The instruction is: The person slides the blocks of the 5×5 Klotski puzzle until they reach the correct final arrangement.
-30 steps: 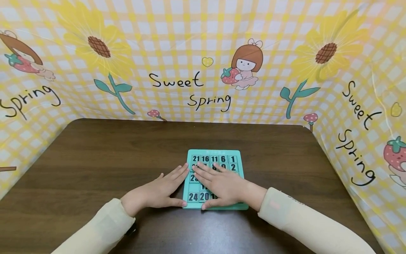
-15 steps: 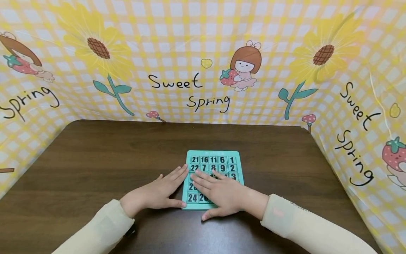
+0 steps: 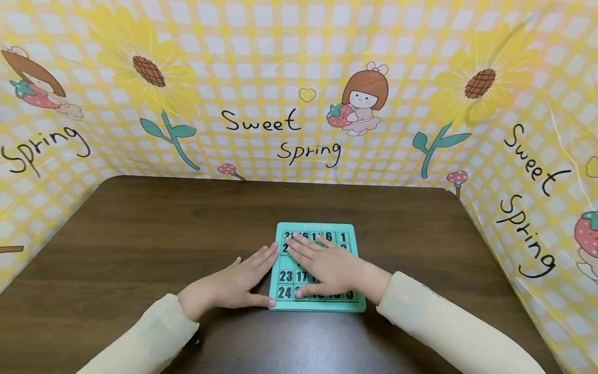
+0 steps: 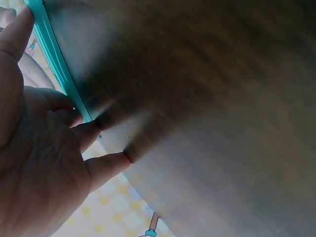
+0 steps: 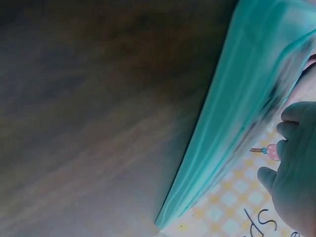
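A teal sliding number puzzle (image 3: 322,308) lies flat on the brown table. My left hand (image 3: 233,283) rests along its left side, fingers straight against the edge and thumb at the near left corner; the left wrist view shows these fingertips by the teal side wall (image 4: 61,74). Spread over the tiles is my right hand (image 3: 329,267), its fingers extended above the upper left rows and hiding several numbers. In the left column, a bare slot shows above the 23 tile (image 3: 286,276), and the 24 tile (image 3: 284,293) sits below that one.
The dark wood-grain table (image 3: 187,218) stretches around the puzzle. A yellow checked cloth (image 3: 261,67) with flowers and cartoon figures rises along its back and both sides.
The 23 tile slid one row toward me in the left column. My right hand moved nearer, then back up over the upper rows. The left hand stayed in place.
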`<state>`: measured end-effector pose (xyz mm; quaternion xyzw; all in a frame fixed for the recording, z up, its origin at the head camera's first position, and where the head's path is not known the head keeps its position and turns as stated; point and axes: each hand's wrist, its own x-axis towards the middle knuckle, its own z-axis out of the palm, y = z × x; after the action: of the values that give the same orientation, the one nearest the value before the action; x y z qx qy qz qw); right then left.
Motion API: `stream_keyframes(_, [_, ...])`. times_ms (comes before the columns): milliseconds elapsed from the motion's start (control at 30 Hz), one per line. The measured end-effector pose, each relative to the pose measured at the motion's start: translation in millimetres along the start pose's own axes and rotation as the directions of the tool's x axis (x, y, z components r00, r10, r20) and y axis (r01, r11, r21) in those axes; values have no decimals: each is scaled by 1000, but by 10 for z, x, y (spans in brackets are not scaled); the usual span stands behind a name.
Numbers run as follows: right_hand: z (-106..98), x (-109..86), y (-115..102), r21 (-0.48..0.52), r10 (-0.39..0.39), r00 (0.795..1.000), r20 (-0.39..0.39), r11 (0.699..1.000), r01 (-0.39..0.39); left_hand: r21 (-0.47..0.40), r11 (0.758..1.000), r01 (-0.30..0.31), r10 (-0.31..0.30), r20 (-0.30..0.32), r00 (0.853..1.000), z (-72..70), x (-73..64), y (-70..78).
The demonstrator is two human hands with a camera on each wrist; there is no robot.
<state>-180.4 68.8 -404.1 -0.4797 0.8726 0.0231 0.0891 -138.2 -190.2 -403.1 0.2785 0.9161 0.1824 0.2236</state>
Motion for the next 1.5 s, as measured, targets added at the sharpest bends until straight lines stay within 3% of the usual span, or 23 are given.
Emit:
stream_keyframes(300, [-2, 36, 10, 7, 28, 999, 28, 1000, -28, -6, 1000, -8, 8, 5, 1000, 5, 10, -1])
stream_keyframes(1067, [21, -102, -167, -10, -31, 999, 37, 999, 31, -17, 1000, -14, 14, 0, 1000, -25, -5, 37])
stream_keyframes(1500, [-32, -104, -57, -15, -24, 999, 27, 1000, 24, -14, 1000, -12, 12, 0, 1000, -21, -3, 38])
